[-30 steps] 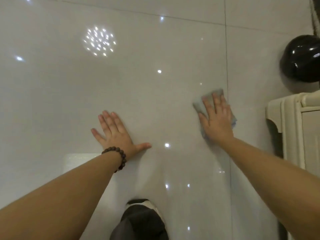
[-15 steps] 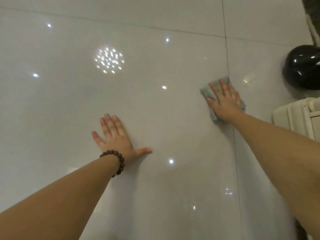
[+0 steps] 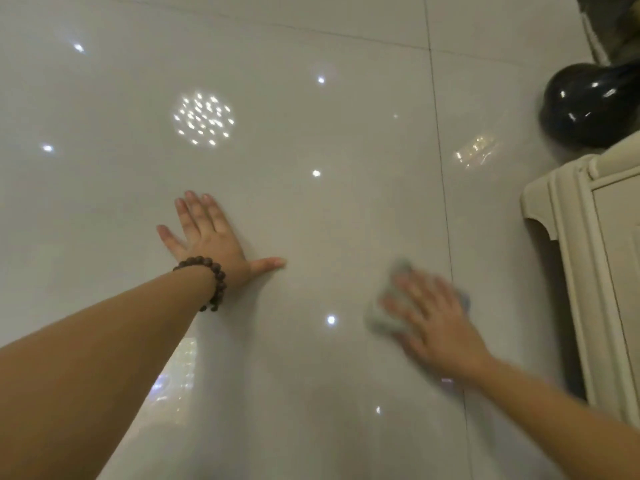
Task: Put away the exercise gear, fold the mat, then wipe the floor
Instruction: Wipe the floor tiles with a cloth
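The glossy white tiled floor (image 3: 311, 220) fills the view. My left hand (image 3: 207, 233) lies flat on it with fingers spread and a dark bead bracelet at the wrist. My right hand (image 3: 433, 320), blurred by motion, presses flat on a grey-blue cloth (image 3: 381, 318) on the floor, just left of a tile joint. Most of the cloth is hidden under the palm and fingers.
A cream cabinet (image 3: 588, 271) stands on the right, close to my right arm. A shiny black rounded object (image 3: 592, 105) sits on the floor beyond it. Ceiling lights reflect in the tiles.
My right hand has slid the cloth back toward me and slightly left, from far along the tile joint to beside the cabinet. My left hand stays planted.
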Motion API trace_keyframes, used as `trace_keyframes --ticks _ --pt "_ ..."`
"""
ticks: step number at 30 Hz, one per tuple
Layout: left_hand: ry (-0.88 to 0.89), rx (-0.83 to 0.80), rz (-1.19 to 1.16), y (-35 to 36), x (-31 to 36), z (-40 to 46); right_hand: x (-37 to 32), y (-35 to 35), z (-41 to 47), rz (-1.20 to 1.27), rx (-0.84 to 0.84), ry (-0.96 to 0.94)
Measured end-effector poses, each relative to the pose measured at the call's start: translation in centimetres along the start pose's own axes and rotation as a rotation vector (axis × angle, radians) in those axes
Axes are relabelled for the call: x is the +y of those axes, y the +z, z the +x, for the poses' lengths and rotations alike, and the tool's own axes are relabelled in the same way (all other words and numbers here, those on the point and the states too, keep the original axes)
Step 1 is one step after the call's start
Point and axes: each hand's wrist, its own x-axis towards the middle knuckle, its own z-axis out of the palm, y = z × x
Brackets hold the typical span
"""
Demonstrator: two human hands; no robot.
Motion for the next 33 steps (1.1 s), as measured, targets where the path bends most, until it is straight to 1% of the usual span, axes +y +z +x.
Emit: trace_keyframes --ticks 2,4,5,6,7,8,10,12,13,15,16,18,19,22,24,25,26,27,28,30,31,32,33 --pt "0.004 0.012 -0.001 0.1 -0.1 0.0 4.5 -1.8 6.9 0.042 0.061 0.260" --pt "0.006 0.033 0.010 0.2 -0.2 0.0 7.6 -3.5 12.8 0.065 0.049 0.494" --pt "0.004 0.038 0.015 0.2 -0.2 0.0 7.7 -3.7 14.5 0.073 0.037 0.584" --pt "0.005 0.041 0.020 0.2 -0.3 -0.1 6.7 -3.4 15.2 0.076 0.039 0.636" --pt "0.005 0.043 0.024 0.2 -0.3 -0.3 4.8 -2.6 14.9 0.069 0.056 0.637" --pt "0.002 0.045 0.020 0.2 -0.3 -0.5 2.2 -1.6 13.4 0.045 0.090 0.583" --pt "0.003 0.038 -0.003 -0.3 -0.2 -1.0 -5.0 0.7 8.0 0.005 0.155 0.357" --pt "0.023 0.058 -0.045 -0.7 -0.4 -1.5 -10.7 2.6 2.4 0.004 0.164 0.148" --pt "0.034 0.073 -0.081 -0.8 -0.8 -1.9 -12.0 2.9 0.8 0.017 0.146 0.090" --pt "0.007 0.126 -0.165 0.0 -2.2 -3.2 -11.6 2.7 0.6 0.014 0.112 0.015" --pt "-0.038 0.153 -0.182 0.8 -3.2 -4.0 -10.7 2.4 1.7 0.001 0.095 0.014" --pt "-0.138 0.186 -0.189 2.4 -6.1 -6.4 -8.4 1.5 5.5 0.007 0.099 0.103" --pt "-0.177 0.206 -0.186 3.2 -7.6 -7.7 -6.9 0.7 8.0 0.011 0.106 0.179" --pt "-0.314 0.249 -0.196 5.1 -12.1 -10.2 -4.1 -1.6 15.7 0.079 0.048 0.425" --pt "-0.413 0.250 -0.200 5.5 -14.6 -10.7 -5.8 -1.7 18.5 0.129 0.061 0.550" --pt "-0.454 0.238 -0.203 5.6 -15.6 -10.7 -7.8 -1.2 18.5 0.116 0.085 0.533" --pt "-0.490 0.227 -0.211 5.6 -16.6 -10.5 -10.3 -0.4 17.5 0.078 0.128 0.432" --pt "-0.521 0.215 -0.216 5.7 -17.4 -10.2 -13.2 0.7 15.6 0.052 0.161 0.252" --pt "-0.543 0.202 -0.216 5.6 -18.0 -9.9 -16.1 1.8 13.0 0.027 0.161 0.038" --pt "-0.553 0.171 -0.201 5.4 -18.5 -9.6 -19.5 3.5 7.9 -0.028 0.095 -0.364" --pt "-0.551 0.160 -0.200 5.5 -18.6 -9.5 -19.5 3.3 7.5 -0.045 0.049 -0.490" --pt "-0.551 0.158 -0.203 5.6 -18.7 -9.4 -18.6 2.8 8.8 -0.050 0.004 -0.573" --pt "-0.551 0.161 -0.208 5.6 -18.7 -9.3 -17.4 2.6 11.4 -0.082 0.030 -0.577"
